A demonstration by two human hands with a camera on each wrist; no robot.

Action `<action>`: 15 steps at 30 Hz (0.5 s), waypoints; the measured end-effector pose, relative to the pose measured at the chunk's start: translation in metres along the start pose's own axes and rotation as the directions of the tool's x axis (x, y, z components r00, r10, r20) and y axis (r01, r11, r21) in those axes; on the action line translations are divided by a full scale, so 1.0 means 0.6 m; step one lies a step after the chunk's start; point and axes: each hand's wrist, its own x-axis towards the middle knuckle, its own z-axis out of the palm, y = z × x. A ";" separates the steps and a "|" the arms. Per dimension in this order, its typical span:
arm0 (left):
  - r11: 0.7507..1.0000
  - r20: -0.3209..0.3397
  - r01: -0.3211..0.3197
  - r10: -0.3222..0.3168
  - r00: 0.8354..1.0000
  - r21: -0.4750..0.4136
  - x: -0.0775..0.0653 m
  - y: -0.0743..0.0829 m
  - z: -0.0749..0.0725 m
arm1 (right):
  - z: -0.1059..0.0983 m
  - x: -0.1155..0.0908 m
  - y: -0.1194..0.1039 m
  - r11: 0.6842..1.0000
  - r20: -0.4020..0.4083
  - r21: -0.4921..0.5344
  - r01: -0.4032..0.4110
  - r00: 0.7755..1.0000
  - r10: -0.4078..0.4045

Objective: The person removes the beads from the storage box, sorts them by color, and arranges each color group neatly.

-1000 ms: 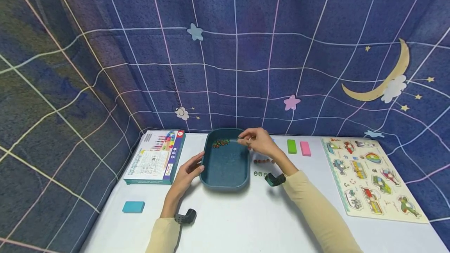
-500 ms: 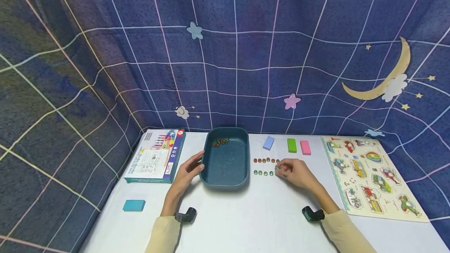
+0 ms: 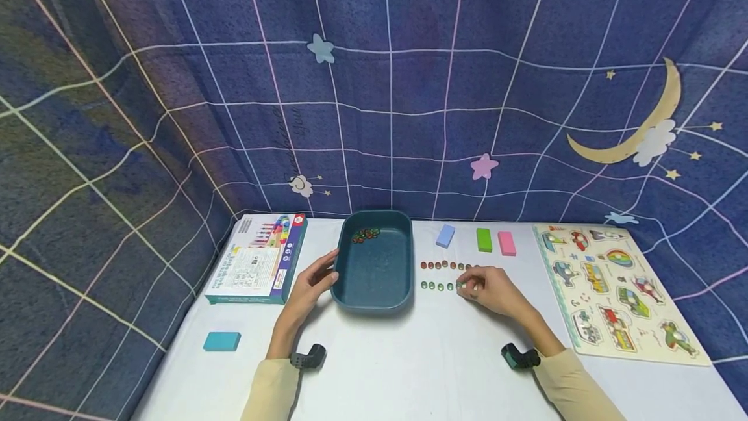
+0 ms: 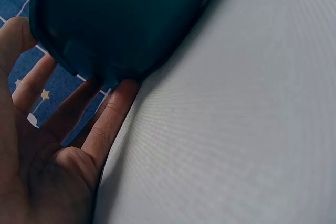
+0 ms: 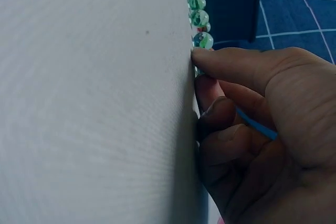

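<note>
A dark teal plastic bin (image 3: 375, 278) stands on the white table, with a heap of red and green marbles (image 3: 365, 235) in its far left corner. My left hand (image 3: 311, 288) touches the bin's left side, fingers fairly straight; the left wrist view shows the fingertips against its wall. To the right of the bin lie two rows: reddish marbles (image 3: 430, 265) behind, green marbles (image 3: 441, 286) in front. At the right end of the green row, my right hand (image 3: 493, 289) pinches a marble between thumb and finger, mostly hidden. Clear glass marbles with green swirls (image 5: 202, 40) show beyond its thumb.
Blue (image 3: 445, 236), green (image 3: 484, 240) and pink blocks (image 3: 506, 243) lie behind the rows. A wooden picture puzzle (image 3: 619, 297) is at right. A flat box (image 3: 257, 262) and a teal block (image 3: 222, 341) are at left. A patterned curtain (image 3: 386, 83) hangs behind.
My right hand has moved from over the bin's right rim to the end of the green row, where it now stays low. The left hand has stayed at the bin.
</note>
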 end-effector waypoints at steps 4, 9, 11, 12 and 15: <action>1.000 -0.002 -0.001 0.001 1.000 0.000 0.002 0.002 0.000 | -0.001 0.002 -0.001 1.000 -0.002 0.000 -0.002 1.000 0.002; 1.000 0.000 0.015 -0.015 1.000 -0.002 0.001 0.002 0.002 | -0.009 0.003 -0.003 0.999 0.012 0.043 0.015 1.000 -0.015; 1.000 -0.002 0.016 -0.016 1.000 0.002 0.001 0.001 0.002 | -0.016 0.008 -0.009 0.997 0.008 0.081 0.018 1.000 -0.019; 1.000 -0.004 0.015 -0.015 1.000 0.002 0.000 0.001 0.002 | -0.020 0.013 -0.015 0.994 0.006 0.107 0.013 1.000 -0.013; 1.000 -0.013 0.013 -0.013 1.000 0.004 -0.001 0.001 0.002 | -0.032 0.037 -0.044 0.979 -0.011 0.206 0.004 1.000 -0.002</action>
